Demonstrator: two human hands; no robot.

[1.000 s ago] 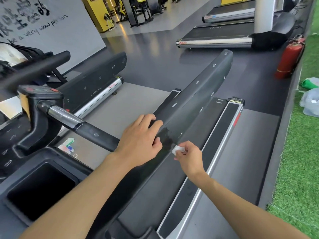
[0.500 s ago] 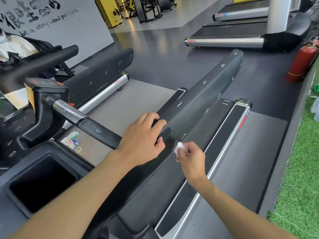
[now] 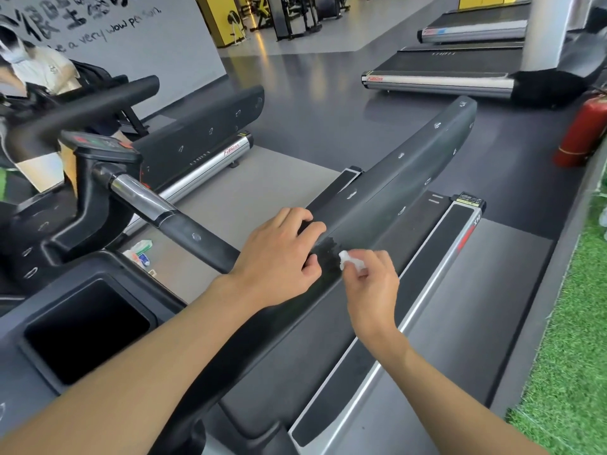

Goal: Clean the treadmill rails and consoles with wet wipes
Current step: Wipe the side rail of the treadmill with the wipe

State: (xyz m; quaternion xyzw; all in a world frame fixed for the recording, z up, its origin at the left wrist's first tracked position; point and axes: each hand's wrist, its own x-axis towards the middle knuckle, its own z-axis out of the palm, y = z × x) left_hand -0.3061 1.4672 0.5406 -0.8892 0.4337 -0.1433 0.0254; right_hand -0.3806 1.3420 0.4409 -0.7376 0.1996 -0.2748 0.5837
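Observation:
A long black treadmill side rail (image 3: 404,178) runs from the lower middle up to the right. My left hand (image 3: 279,254) rests on the rail's top, fingers curled over its far edge. Just to its right, my right hand (image 3: 371,284) pinches a small crumpled white wet wipe (image 3: 349,259) against the rail's side face. A dark wet patch (image 3: 328,254) shows on the rail between the hands. The console's black cup well (image 3: 88,330) sits at the lower left.
A black and chrome handlebar (image 3: 154,208) crosses to the left hand. A wipes packet (image 3: 141,251) lies on the treadmill deck below it. A red fire extinguisher (image 3: 581,133) stands at right beside green turf (image 3: 565,339). A person (image 3: 36,67) sits at far left.
Both hands stay at the same spot on the rail; the right hand makes small rubbing moves with the wipe. The camera view has shifted slightly.

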